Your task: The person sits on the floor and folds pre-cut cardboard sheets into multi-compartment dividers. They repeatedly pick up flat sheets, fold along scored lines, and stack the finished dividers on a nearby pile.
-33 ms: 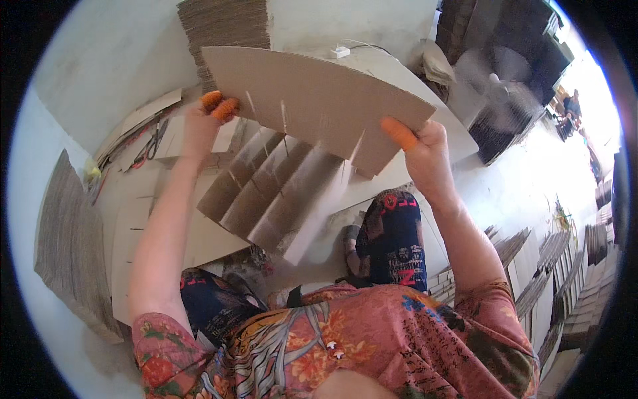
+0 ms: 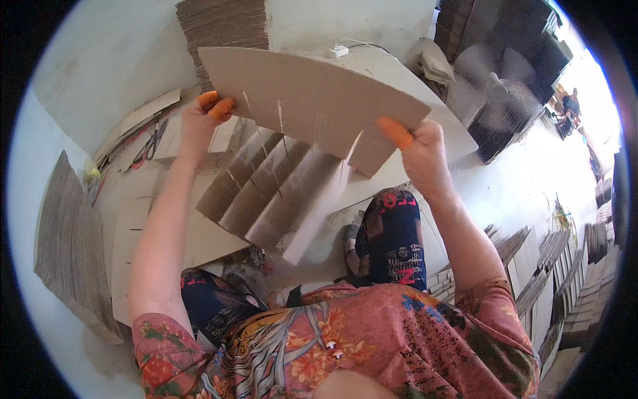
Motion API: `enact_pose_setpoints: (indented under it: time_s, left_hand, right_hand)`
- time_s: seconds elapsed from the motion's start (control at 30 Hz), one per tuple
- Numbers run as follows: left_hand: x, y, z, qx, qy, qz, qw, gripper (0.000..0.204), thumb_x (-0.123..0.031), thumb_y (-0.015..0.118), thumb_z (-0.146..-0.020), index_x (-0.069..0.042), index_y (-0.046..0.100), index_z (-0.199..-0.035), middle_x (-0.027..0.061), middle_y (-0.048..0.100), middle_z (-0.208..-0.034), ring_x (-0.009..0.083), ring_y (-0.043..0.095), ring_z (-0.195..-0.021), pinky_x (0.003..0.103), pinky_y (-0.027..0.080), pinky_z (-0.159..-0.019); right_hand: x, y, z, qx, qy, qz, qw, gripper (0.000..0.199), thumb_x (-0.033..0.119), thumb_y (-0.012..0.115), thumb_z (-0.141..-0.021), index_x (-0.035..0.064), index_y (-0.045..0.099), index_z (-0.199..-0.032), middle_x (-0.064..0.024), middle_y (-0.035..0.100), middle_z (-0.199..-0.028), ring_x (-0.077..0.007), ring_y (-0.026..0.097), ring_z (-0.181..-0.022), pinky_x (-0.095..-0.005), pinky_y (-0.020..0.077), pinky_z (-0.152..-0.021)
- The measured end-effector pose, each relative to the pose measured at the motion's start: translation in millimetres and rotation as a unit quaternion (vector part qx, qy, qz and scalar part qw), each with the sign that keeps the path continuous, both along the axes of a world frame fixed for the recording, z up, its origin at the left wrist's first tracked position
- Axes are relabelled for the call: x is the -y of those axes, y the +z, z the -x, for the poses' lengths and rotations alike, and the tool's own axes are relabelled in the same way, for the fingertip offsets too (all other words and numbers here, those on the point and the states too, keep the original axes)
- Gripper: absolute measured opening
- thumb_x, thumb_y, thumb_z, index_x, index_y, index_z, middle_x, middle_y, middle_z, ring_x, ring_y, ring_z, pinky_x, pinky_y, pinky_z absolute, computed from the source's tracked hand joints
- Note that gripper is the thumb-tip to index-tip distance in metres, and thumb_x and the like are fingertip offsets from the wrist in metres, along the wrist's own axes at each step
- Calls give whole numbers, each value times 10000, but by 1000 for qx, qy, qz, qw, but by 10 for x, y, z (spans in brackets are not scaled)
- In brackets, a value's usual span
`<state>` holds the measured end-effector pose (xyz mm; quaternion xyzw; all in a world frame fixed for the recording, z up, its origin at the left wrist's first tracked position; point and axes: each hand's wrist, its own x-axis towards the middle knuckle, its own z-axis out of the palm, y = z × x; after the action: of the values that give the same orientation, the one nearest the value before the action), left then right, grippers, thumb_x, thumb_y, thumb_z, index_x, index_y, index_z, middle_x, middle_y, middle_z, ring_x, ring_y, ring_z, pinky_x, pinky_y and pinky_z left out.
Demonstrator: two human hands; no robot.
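A wide brown cardboard sheet [image 2: 312,90] with slots along its lower edge is held up in front of me. My left hand [image 2: 198,130] pinches its left end, and my right hand [image 2: 423,151] grips its right end; orange covers show on fingers of both. Beneath hang several parallel cardboard strips [image 2: 249,213], slotted crosswise with the sheet and tilted, partly blurred. The sheet hides the upper ends of some strips.
Flat cardboard pieces [image 2: 206,236] lie below my hands. Scissors [image 2: 154,143] rest at the left. Cardboard stacks stand at the back [image 2: 222,26], left [image 2: 70,246] and right [image 2: 548,266]. A fan [image 2: 495,86] and white plug adapter [image 2: 339,51] are farther off.
The sheet, the strips under it and both hands have shifted slightly left. Both hands keep their hold.
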<state>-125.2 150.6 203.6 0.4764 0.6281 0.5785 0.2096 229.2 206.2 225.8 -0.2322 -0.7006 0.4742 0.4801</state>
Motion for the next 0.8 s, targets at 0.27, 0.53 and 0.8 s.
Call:
enact_pose_setpoints:
  time_s: [0.27,0.53,0.8]
  left_hand:
    - [-9,-478,273,-146,-33,288,946,272,-160,664,-877,57,664,-1040,79,685,-866,129,619,-732,267,479,-664]
    - [529,-205,-274,-200,79,41,976,259,-141,654,-888,38,676,-1074,107,700,-935,149,626,-819,276,493,-733]
    - [979,-203,-1342,-382,-37,69,921,308,-170,660,-843,3,638,-1097,195,647,-890,372,632,-807,433,504,-719]
  right_hand:
    - [-199,-923,48,83,-1,6,997,169,111,659,-901,-20,683,-1004,14,676,-907,-63,560,-824,-262,481,-715]
    - [-59,-457,-94,146,-46,-68,986,262,77,667,-877,23,645,-1132,-45,705,-938,-82,598,-856,-262,493,-756]
    - [-130,-353,-33,134,-32,-291,947,309,-14,596,-885,29,622,-1189,-166,703,-960,-225,676,-794,-284,516,-728]
